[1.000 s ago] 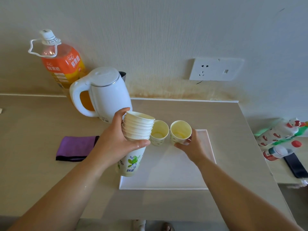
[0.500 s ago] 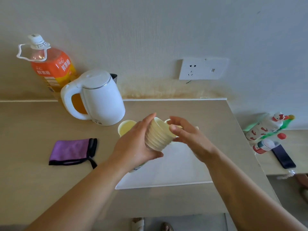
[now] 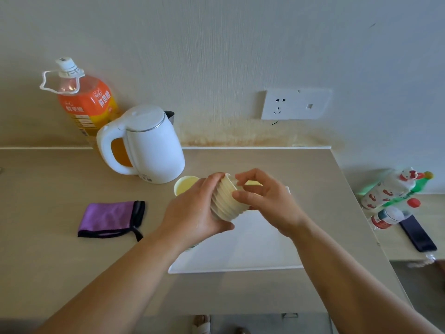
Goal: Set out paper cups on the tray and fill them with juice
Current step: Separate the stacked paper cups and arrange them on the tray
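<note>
One stack of nested paper cups is what I am holding, tilted, with its open end pointing up and away from me. My left hand wraps round the stack's side, thumb underneath and fingers over the top. My right hand pinches the rim end, with the thumb on the ribbed edges and a curled forefinger hooked over the mouth. Both hands are clamped on the stack, and neither is free.

Straight below the grip lies the white tray, and the stack hangs over it without touching. Just left of my left fingers, a single cup stands upright at the tray's far left corner. I cannot tell how full it is.

Beyond that cup sits a white kettle, very close to it, with its handle turned left. Behind the kettle, further left, stands a juice bottle with an orange label and its cap on. Well left of my left wrist a purple cloth lies flat on the counter. Above the grip, a socket is set in the wall. Far right of my right arm, a dark phone lies on a lower shelf beside some small bottles.
</note>
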Tool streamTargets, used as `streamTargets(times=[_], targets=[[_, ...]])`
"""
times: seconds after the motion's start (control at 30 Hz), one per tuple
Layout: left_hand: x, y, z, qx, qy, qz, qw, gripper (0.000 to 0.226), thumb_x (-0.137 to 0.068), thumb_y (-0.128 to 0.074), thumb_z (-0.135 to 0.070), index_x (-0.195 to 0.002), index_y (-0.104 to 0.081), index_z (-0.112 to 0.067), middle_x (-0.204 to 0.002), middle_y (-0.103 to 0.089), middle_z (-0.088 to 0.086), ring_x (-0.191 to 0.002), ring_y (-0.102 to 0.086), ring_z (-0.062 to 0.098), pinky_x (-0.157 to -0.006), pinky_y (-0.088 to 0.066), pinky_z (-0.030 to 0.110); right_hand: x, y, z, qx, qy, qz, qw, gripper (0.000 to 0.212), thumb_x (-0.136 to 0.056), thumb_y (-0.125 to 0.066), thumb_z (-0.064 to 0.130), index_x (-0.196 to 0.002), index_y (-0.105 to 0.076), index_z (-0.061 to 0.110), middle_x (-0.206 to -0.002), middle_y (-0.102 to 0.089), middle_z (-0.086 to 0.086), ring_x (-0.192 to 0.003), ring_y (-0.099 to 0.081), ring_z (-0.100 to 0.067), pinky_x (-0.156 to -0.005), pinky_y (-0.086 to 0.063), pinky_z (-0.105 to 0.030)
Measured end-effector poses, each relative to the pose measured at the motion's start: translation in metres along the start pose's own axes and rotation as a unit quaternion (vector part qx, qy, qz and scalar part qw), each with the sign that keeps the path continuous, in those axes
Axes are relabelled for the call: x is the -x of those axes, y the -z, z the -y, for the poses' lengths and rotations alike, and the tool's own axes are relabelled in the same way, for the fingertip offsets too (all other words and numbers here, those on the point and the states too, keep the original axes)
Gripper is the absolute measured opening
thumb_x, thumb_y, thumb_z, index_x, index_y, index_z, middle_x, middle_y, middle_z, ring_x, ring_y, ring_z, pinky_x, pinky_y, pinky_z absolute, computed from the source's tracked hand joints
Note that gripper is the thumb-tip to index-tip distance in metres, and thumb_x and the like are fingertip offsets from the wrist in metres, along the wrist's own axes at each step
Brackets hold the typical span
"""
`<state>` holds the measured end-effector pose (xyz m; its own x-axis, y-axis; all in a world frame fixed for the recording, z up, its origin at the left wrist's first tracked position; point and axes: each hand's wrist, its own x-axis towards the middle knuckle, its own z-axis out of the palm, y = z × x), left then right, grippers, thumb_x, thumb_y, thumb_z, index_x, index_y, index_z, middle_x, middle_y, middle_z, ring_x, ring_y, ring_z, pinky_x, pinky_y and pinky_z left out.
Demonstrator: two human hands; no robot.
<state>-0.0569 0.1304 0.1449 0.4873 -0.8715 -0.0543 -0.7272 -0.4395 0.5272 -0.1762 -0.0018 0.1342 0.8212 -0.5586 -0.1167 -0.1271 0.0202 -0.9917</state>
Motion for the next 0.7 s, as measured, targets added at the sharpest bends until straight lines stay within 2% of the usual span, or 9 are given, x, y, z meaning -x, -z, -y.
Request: streamTargets(times=[0.1, 0.2, 0.37, 0.5, 0.53, 0.57, 0.63, 0.67, 0.7], targets=[[0.002, 0.000, 0.004, 0.008, 0.017, 0.000, 1.000, 0.094, -0.060, -0.082, -0.048, -0.138, -0.031, -0.038, -0.130, -0.048, -0.016, -0.112, -0.054, 0.014, -0.086, -0.048, 0.034, 0.000, -0.005, 0.005, 0.090, 0.050, -0.012, 0.995, 0.023, -0.078, -0.075, 0.015, -0.064, -0.066, 0.031, -0.104, -0.063, 0.015, -0.096, -0.059, 0.000, -0.083, -0.048, -0.021], [0.002, -0.001, 0.006, 0.013, 0.027, -0.010, 0.999, 0.092, -0.058, -0.082, -0.051, -0.134, -0.032, -0.039, -0.122, -0.051, -0.016, -0.106, -0.056, 0.014, -0.084, -0.049, 0.036, 0.001, -0.010, 0.009, 0.151, 0.099, -0.041, 0.983, 0.020, -0.081, -0.072, 0.013, -0.068, -0.063, 0.024, -0.098, -0.060, 0.014, -0.088, -0.055, 0.007, -0.073, -0.040, -0.005], [0.004, 0.002, 0.011, 0.030, 0.046, -0.003, 0.999, 0.088, -0.059, -0.082, -0.049, -0.132, -0.034, -0.040, -0.119, -0.054, -0.015, -0.102, -0.058, 0.014, -0.081, -0.048, 0.032, -0.002, 0.002, 0.013, 0.091, 0.133, -0.112, 0.981, 0.019, -0.084, -0.067, 0.009, -0.073, -0.062, 0.023, -0.096, -0.060, 0.007, -0.090, -0.057, 0.001, -0.072, -0.044, -0.008], [0.007, 0.002, 0.012, 0.070, 0.050, -0.005, 0.996, 0.088, -0.057, -0.084, -0.047, -0.130, -0.035, -0.040, -0.118, -0.056, -0.013, -0.100, -0.057, 0.012, -0.081, -0.048, 0.032, -0.001, 0.004, 0.018, 0.039, 0.103, -0.072, 0.991, 0.014, -0.080, -0.072, 0.012, -0.084, -0.062, 0.021, -0.112, -0.056, 0.005, -0.095, -0.057, 0.010, -0.076, -0.051, -0.018], [0.007, 0.001, 0.011, 0.083, 0.052, -0.009, 0.995, 0.088, -0.057, -0.084, -0.047, -0.129, -0.035, -0.041, -0.117, -0.056, -0.013, -0.099, -0.057, 0.011, -0.081, -0.048, 0.032, -0.001, 0.002, 0.015, 0.003, 0.090, -0.079, 0.993, 0.028, -0.075, -0.077, 0.018, -0.096, -0.060, 0.023, -0.120, -0.054, 0.005, -0.099, -0.056, 0.012, -0.080, -0.051, -0.021], [0.006, 0.001, 0.010, 0.096, 0.054, -0.013, 0.994, 0.087, -0.056, -0.085, -0.046, -0.128, -0.036, -0.042, -0.116, -0.056, -0.014, -0.098, -0.057, 0.010, -0.081, -0.047, 0.031, -0.002, 0.000, 0.012, -0.037, 0.069, -0.084, 0.993, 0.054, -0.066, -0.084, 0.027, -0.111, -0.054, 0.025, -0.126, -0.051, 0.005, -0.107, -0.054, 0.010, -0.085, -0.050, -0.024], [0.005, -0.001, 0.008, 0.112, 0.054, -0.015, 0.992, 0.086, -0.055, -0.085, -0.046, -0.126, -0.036, -0.043, -0.115, -0.056, -0.015, -0.098, -0.056, 0.008, -0.081, -0.047, 0.031, -0.006, -0.001, 0.004, -0.138, 0.003, -0.058, 0.989, 0.099, -0.047, -0.089, 0.045, -0.132, -0.042, 0.020, -0.129, -0.051, 0.003, -0.122, -0.051, -0.008, -0.100, -0.043, -0.033], [0.005, -0.001, 0.007, 0.112, 0.052, -0.014, 0.992, 0.086, -0.054, -0.084, -0.046, -0.126, -0.036, -0.043, -0.115, -0.056, -0.016, -0.097, -0.056, 0.008, -0.081, -0.048, 0.030, -0.007, -0.002, 0.001, -0.184, -0.020, -0.016, 0.983, 0.107, -0.044, -0.089, 0.050, -0.133, -0.043, 0.014, -0.127, -0.055, -0.003, -0.121, -0.053, -0.018, -0.102, -0.041, -0.037], [0.005, -0.002, 0.006, 0.109, 0.049, -0.012, 0.993, 0.087, -0.054, -0.084, -0.047, -0.126, -0.036, -0.043, -0.115, -0.055, -0.016, -0.097, -0.056, 0.007, -0.080, -0.048, 0.030, -0.008, -0.003, -0.002, -0.211, -0.032, 0.031, 0.976, 0.102, -0.046, -0.088, 0.053, -0.130, -0.049, 0.009, -0.123, -0.060, -0.008, -0.118, -0.056, -0.023, -0.101, -0.041, -0.040]])
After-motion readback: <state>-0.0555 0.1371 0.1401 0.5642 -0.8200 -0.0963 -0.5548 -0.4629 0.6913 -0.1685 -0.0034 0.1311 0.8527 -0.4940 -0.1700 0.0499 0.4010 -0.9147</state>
